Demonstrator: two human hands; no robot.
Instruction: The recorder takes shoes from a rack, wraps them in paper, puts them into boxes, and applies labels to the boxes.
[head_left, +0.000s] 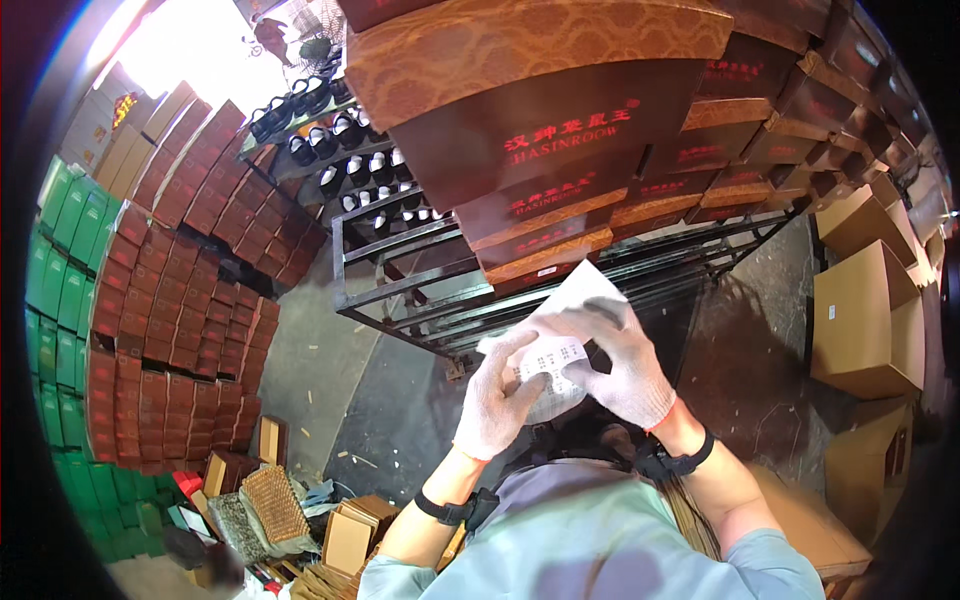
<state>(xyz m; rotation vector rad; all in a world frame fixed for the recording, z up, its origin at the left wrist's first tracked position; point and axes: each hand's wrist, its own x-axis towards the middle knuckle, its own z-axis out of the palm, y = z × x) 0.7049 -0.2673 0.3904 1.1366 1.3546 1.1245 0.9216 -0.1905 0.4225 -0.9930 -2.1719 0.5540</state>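
Observation:
White knit gloves cover both my hands, and black bands circle my wrists. A white sheet (590,283) with small printed labels on it is held in front of my body. On its left side my left hand (497,398) grips it, thumb on the face. My right hand (628,368) pinches the right side, thumb pointing inward and fingers behind or over the upper part. Part of the sheet is hidden under the gloves. Ahead of the sheet, dark brown boxes (560,130) with orange patterned lids stand stacked on a black metal rack (400,322).
Red-brown boxes (175,330) and green boxes (60,300) form tall stacks at left. Black shoes (350,130) fill a shelf behind. Open cardboard cartons (865,325) stand at right. A woven seat (275,505) and loose cardboard (350,540) lie at lower left.

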